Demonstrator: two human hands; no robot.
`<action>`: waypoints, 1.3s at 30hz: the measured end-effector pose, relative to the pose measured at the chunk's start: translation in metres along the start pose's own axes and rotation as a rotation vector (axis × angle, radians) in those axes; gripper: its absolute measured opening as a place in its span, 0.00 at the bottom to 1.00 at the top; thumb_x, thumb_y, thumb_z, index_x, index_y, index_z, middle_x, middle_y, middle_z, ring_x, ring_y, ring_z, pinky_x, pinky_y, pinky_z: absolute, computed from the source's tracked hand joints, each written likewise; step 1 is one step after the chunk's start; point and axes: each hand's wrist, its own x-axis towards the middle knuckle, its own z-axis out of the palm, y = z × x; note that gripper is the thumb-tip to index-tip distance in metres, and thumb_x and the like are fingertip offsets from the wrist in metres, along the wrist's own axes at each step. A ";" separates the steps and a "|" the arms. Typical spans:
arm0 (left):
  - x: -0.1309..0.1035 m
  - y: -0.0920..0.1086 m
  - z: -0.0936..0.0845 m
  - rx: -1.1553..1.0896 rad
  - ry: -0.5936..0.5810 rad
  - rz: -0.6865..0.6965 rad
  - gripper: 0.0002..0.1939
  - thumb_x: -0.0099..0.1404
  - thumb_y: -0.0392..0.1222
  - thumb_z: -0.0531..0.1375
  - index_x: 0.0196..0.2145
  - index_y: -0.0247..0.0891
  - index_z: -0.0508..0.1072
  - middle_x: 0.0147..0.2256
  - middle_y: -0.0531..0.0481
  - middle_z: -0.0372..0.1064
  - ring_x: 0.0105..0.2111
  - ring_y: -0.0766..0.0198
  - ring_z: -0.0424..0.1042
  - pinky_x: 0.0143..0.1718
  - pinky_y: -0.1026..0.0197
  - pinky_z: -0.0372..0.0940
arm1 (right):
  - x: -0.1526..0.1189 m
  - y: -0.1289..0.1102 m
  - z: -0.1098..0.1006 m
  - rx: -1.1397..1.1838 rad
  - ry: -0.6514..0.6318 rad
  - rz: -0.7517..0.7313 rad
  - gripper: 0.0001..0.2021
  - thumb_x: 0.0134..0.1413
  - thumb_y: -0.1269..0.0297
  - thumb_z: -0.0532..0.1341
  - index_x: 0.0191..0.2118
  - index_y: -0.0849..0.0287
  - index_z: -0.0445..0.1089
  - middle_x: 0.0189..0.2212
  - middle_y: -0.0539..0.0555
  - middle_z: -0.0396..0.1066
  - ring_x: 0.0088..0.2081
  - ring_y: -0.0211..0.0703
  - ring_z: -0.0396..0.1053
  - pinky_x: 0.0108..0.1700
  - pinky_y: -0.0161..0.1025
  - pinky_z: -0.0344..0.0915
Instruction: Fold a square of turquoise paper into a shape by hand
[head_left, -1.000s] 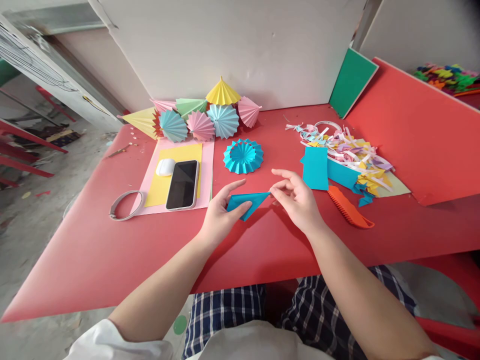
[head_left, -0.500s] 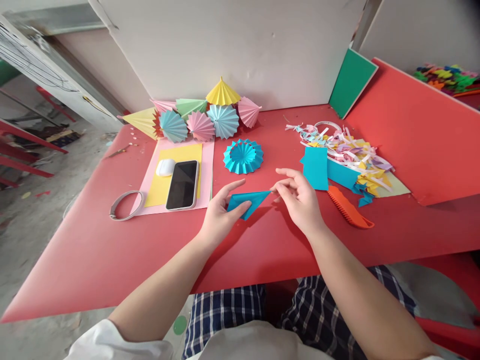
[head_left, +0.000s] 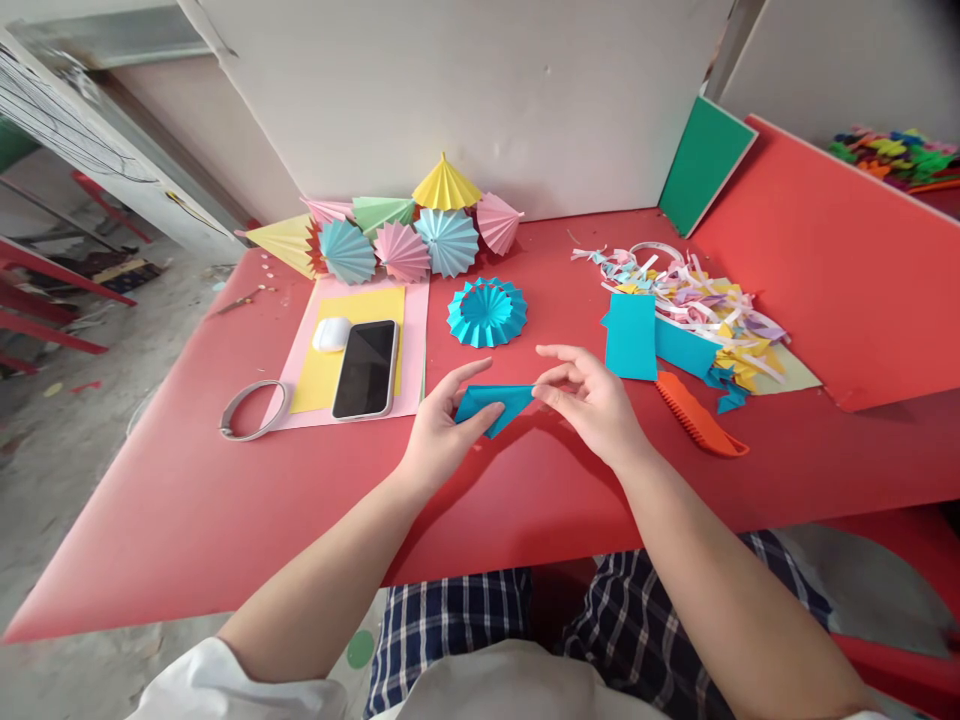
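A folded piece of blue paper (head_left: 504,402), tapering to a point on the right, is held above the near part of the table. My left hand (head_left: 442,425) grips its wide left end, thumb lying across the front. At its right tip, my right hand (head_left: 589,405) pinches the paper between thumb and fingers. Just beyond the hands sits a pleated blue paper ring (head_left: 487,313). To the right lie a flat blue paper rectangle (head_left: 631,337) and an orange toothed plastic cutter (head_left: 697,415).
Several pleated paper umbrellas (head_left: 403,252) stand along the back wall. On the left are a phone (head_left: 365,370), a white case (head_left: 331,335), coloured sheets (head_left: 304,395) and a tape roll (head_left: 253,411). Paper scraps (head_left: 701,300) are heaped at right beside a leaning red board (head_left: 840,270).
My right hand has shifted slightly left and closed onto the paper's tip, with the pointed end now hidden at its fingertips. My left hand stays nearly in place.
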 end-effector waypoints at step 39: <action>0.000 -0.001 -0.002 -0.095 -0.043 0.056 0.24 0.64 0.45 0.55 0.57 0.40 0.59 0.19 0.56 0.65 0.20 0.69 0.63 0.26 0.66 0.61 | -0.002 -0.001 0.003 -0.053 -0.114 0.055 0.21 0.51 0.62 0.60 0.52 0.50 0.61 0.29 0.48 0.68 0.33 0.39 0.67 0.37 0.39 0.64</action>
